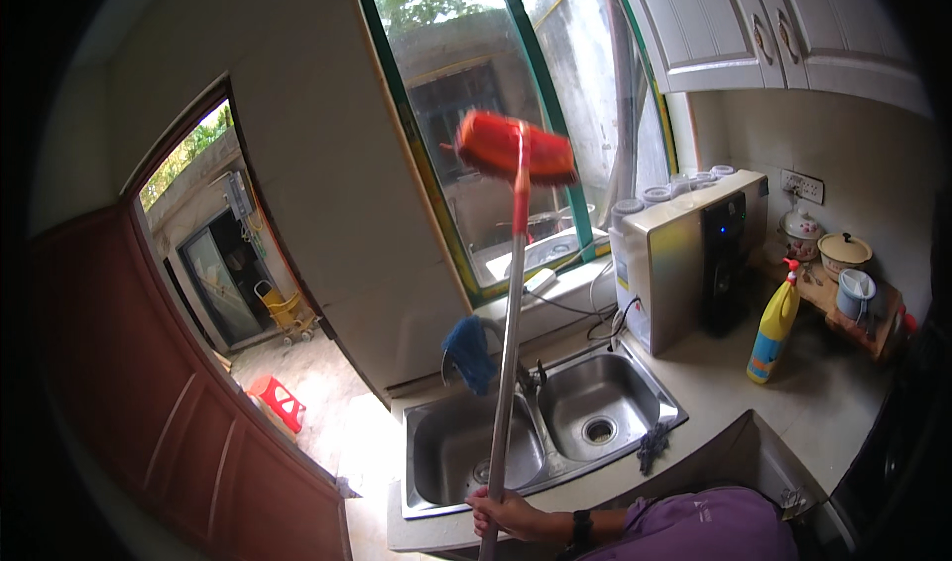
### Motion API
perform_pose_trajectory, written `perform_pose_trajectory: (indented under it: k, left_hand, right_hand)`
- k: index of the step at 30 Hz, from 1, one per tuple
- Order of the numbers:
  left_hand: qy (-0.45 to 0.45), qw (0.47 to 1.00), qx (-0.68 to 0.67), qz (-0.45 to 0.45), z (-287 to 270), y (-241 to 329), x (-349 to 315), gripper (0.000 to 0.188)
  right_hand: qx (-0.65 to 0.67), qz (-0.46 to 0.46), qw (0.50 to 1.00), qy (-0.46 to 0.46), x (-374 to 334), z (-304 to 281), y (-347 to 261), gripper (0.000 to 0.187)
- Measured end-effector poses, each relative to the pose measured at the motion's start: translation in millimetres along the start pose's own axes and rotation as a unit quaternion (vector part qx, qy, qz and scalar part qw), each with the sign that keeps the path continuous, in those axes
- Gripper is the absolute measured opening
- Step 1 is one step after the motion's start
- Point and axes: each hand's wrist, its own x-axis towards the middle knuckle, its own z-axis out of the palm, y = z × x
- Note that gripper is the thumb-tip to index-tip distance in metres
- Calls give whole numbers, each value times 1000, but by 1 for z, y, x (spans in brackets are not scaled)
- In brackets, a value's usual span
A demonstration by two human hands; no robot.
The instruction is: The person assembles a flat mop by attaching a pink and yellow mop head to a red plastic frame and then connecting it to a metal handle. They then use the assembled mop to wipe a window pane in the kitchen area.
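My right hand (pixel 509 517) is wrapped round the lower part of a long-handled brush (pixel 512 313), in front of the sink. Its metal pole rises steeply past the double sink (pixel 555 481). The red head (pixel 514 147) is up before the window glass (pixel 466 75), slightly blurred; whether it touches the glass I cannot tell. My left hand is out of view. A blue cloth (pixel 470 355) hangs by the faucet (pixel 535 375), just behind the pole. At the sink's front right edge lies a dark scrubber or rag (pixel 652 448).
Right of the sink stand a boxy countertop appliance (pixel 684 244) and a yellow spray bottle (pixel 774 328). Pots (pixel 844 254) sit on a small wooden shelf (pixel 828 293). Wall cabinets (pixel 734 26) hang above. A red-brown door (pixel 149 392) stands at the left; outside is a red stool (pixel 282 403).
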Motion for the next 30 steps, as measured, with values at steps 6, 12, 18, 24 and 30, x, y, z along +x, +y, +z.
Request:
perform_pose_trajectory:
  k: [6, 12, 18, 24, 30]
  left_hand:
    - [2, 993, -85, 80, 50, 76, 70, 48]
    - [13, 957, -198, 210, 99, 303, 157, 46]
    - [-20, 931, -274, 238, 161, 464, 221, 54]
    - [-70, 927, -292, 225, 188, 458, 235, 55]
    - [-45, 961, -204, 183, 184, 353, 242, 49]
  right_hand:
    - [-194, -282, 937, -75, 29, 1, -192, 24]
    - [-294, -540, 788, 30, 69, 7, -484, 45]
    - [-325, -540, 755, 181, 53, 14, -659, 41]
    - [-319, -535, 765, 164, 67, -27, -664, 30]
    - [-277, -541, 781, 147, 89, -70, -574, 29]
